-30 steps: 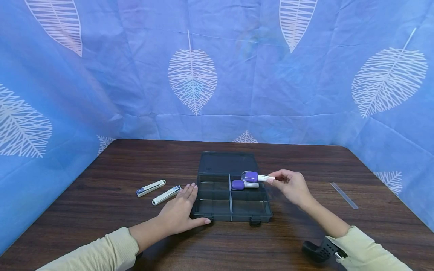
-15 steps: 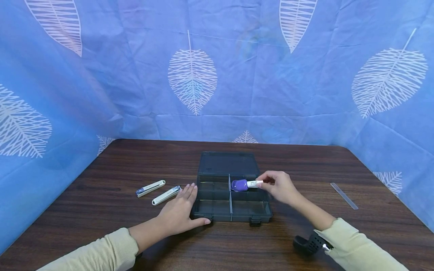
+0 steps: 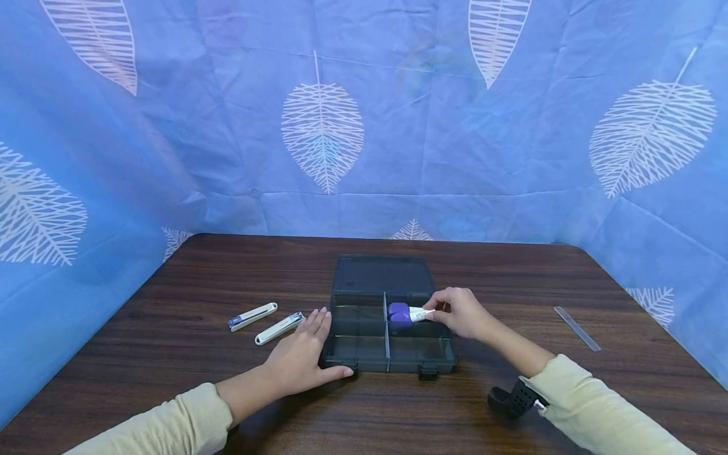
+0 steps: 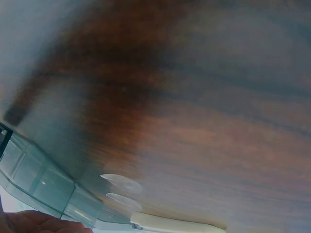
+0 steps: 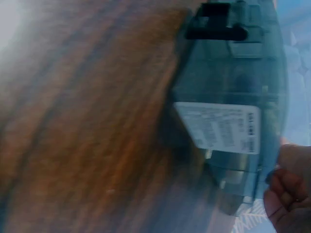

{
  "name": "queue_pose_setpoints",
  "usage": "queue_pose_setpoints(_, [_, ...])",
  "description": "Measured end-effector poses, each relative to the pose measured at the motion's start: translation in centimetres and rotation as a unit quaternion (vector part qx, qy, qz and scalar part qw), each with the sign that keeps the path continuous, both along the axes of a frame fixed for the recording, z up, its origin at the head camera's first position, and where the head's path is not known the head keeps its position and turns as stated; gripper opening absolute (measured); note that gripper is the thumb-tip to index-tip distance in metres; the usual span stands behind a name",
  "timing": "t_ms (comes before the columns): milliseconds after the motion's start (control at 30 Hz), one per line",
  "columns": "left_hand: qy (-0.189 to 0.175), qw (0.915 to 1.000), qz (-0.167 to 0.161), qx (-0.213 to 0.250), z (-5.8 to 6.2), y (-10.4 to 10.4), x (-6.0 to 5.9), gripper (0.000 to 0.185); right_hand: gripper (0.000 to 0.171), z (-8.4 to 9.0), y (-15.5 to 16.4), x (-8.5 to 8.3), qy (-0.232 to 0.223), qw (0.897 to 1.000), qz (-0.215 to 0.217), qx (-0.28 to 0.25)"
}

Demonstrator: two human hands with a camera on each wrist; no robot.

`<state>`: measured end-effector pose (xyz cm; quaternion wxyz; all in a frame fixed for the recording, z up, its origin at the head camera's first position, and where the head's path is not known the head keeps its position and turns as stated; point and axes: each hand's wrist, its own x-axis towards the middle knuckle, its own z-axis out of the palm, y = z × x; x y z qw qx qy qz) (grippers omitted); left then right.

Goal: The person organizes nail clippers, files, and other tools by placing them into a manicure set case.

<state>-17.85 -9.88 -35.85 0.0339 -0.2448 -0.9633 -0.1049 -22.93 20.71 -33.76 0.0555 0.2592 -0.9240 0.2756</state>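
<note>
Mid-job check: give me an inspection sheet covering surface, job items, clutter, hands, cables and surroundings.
Surface: dark wood-grain table.
Job items: tinted divided box, lid open; at the rear of its right half, a farther purple bottle and a nearer purple bottle, side by side.
Clutter: two nail clippers left of the box; clear strip far right.
Left hand: rests against the box's left front corner.
Right hand: pinches the nearer bottle's white cap end.
Cables: nothing seen.
Surroundings: blue cloth with white leaf prints.
</note>
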Motion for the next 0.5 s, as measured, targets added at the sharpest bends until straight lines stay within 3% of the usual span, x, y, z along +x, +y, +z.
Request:
queue_pose_setpoints(233, [0.007, 1.0000, -0.005, -0.004, 0.0, 0.0, 0.0, 0.096, 0.006, 1.2, 0.1, -0.8, -0.032, 0.996, 0.054, 0.059])
queue_pose_setpoints(500, [0.004, 1.0000, -0.004, -0.005, 0.0, 0.0, 0.0, 0.096, 0.010, 2.5, -1.5, -1.6, -0.022, 0.981, 0.088, 0.171])
